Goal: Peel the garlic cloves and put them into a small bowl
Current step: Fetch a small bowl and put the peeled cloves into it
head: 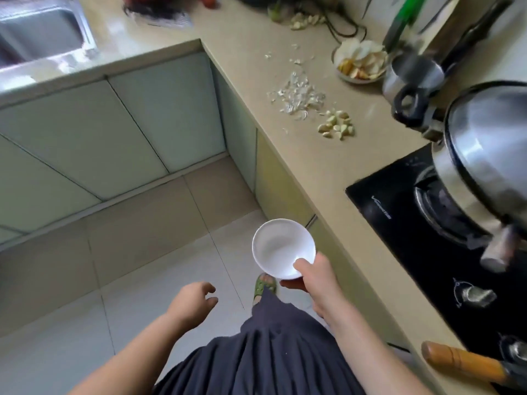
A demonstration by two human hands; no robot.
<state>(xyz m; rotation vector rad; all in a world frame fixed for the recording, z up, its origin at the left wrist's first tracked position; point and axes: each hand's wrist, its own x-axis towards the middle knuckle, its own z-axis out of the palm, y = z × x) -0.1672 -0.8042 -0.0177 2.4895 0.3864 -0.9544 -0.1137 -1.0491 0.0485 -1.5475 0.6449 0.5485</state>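
a: right hand (312, 276) grips the small white bowl (281, 246) by its near rim, thumb inside, held level over the floor, likely so it's ready to load.
b: left hand (192, 305)?
a: loose, fingers half curled, holding nothing.
b: garlic?
a: peeled cloves (336, 126) heaped on the counter (299, 172) at one o'clock from the bowl, well apart; skins (296, 95) just beyond, at twelve.

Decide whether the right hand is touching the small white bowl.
Touching. The head view shows the right hand gripping the small white bowl, thumb over its rim.
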